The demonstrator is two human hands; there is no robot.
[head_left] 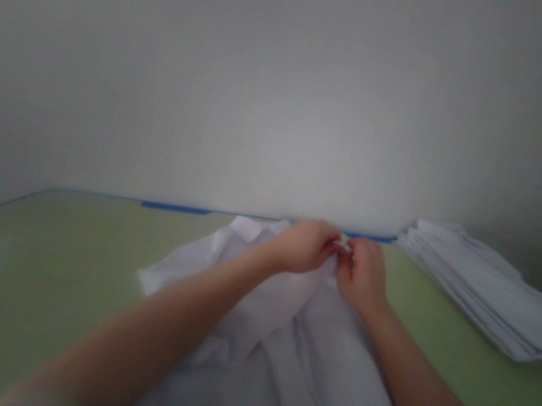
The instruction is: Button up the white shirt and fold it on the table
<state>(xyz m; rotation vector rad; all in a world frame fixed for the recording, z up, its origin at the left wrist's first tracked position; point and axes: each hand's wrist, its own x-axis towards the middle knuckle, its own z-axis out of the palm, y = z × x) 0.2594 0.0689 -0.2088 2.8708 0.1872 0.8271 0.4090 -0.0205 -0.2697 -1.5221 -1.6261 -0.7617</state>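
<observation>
A white cloth [254, 322] lies bunched and creased over the middle of the table, running down toward me. It looks like a garment, but its exact kind does not show. Near its far end, my left hand [308, 245] pinches an edge of the cloth with closed fingers. Just to the right, my right hand [364, 273] also grips that edge, its fingertips close to the left ones. A narrow strip of fabric spans the small gap between the two hands. My left forearm hides part of the cloth.
The table [66, 255] has a green top with blue edging. A stack of folded white cloth [486, 287] lies at the right. Behind the table rises a plain grey wall [286, 97]. A pixelated pale patch covers something at the left edge.
</observation>
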